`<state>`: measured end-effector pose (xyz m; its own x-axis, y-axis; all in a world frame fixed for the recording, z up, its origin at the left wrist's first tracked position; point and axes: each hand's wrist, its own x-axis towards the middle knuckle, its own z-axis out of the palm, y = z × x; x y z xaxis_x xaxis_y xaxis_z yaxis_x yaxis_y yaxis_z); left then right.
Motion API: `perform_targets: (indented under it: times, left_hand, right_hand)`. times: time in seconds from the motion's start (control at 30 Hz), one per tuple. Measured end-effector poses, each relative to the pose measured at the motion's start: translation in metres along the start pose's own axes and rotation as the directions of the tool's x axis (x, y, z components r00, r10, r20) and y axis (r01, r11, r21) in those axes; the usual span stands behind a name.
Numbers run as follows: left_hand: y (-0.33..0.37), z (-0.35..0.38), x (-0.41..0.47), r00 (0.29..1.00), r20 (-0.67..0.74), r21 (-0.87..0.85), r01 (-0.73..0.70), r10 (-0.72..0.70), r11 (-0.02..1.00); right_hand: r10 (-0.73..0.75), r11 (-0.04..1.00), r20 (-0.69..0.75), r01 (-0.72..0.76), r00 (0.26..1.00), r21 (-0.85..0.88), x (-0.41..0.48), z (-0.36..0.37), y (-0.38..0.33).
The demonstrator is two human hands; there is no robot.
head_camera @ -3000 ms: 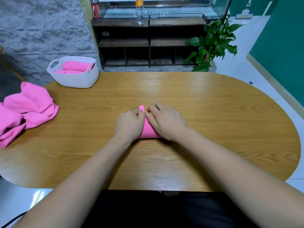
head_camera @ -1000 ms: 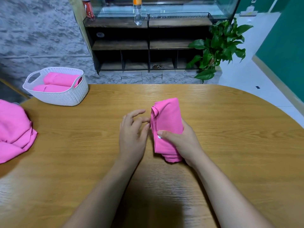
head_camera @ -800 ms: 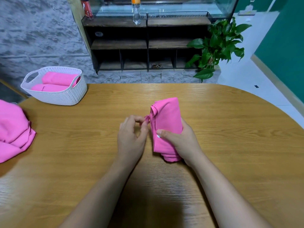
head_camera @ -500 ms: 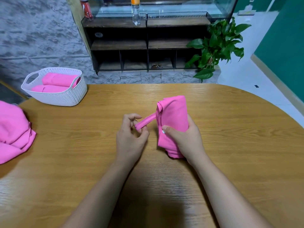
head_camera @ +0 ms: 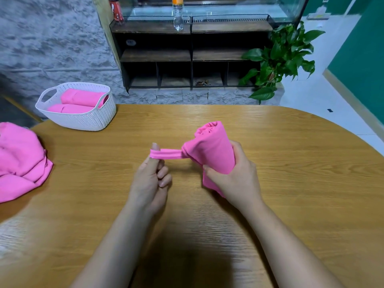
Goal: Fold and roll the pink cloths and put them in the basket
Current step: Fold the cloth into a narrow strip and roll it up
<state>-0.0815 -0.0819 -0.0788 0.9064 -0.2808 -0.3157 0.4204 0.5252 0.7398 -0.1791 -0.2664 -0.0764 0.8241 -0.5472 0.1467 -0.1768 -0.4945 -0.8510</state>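
Note:
A rolled pink cloth (head_camera: 212,150) is held upright above the middle of the wooden table (head_camera: 291,183). My right hand (head_camera: 234,175) grips its lower part. My left hand (head_camera: 152,177) has its thumb hooked in a stretched band of the cloth's outer hem, pulled out to the left of the roll. A white woven basket (head_camera: 91,119) stands at the far left of the table with two rolled pink cloths (head_camera: 81,97) inside. A heap of loose pink cloths (head_camera: 18,163) lies at the left edge.
Behind the table stand a dark wooden shelf unit (head_camera: 191,55) with bottles on top and a green potted plant (head_camera: 278,59) at the right. A grey stone wall is at the left, a green wall at the right.
Three seconds ago both hands pressed the roll on the table. Since then my right hand lifted it upright, and my left hand caught the hem and pulled it out to the left.

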Motion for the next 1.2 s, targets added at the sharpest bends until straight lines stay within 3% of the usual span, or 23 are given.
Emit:
perform_targets:
  times: [0.13, 0.37, 0.57, 0.83, 1.03, 1.2]
  left_hand:
    - [-0.005, 0.002, -0.009, 0.979, 0.138, -0.193, 0.173, -0.148, 0.966]
    - [-0.015, 0.008, -0.020, 0.941, 0.282, -0.303, 0.271, -0.185, 0.914]
    - [-0.019, 0.016, -0.034, 0.921, 0.323, -0.307, 0.319, -0.217, 0.897]
    - [-0.020, 0.024, -0.043, 0.942, 0.234, -0.292, 0.305, -0.241, 0.907]
    - [-0.006, 0.015, -0.023, 0.985, 0.175, -0.049, 0.019, -0.010, 0.999]
    - [0.009, 0.011, -0.019, 0.971, 0.231, 0.306, -0.135, 0.064, 0.942]
  right_hand:
    - [0.012, 1.000, -0.051, -0.013, 0.999, -0.003, -0.001, 0.001, -0.002]
    - [0.054, 0.998, -0.104, -0.053, 0.993, 0.016, 0.003, 0.000, 0.000]
    - [0.065, 0.997, -0.125, -0.060, 0.990, 0.043, 0.006, 0.000, -0.002]
    - [0.063, 0.998, -0.127, -0.059, 0.990, 0.038, 0.006, -0.003, -0.001]
    - [-0.001, 1.000, 0.026, 0.001, 1.000, -0.026, 0.005, -0.006, -0.008]
    - [-0.132, 0.984, 0.137, 0.146, 0.982, -0.100, 0.000, -0.007, -0.012]
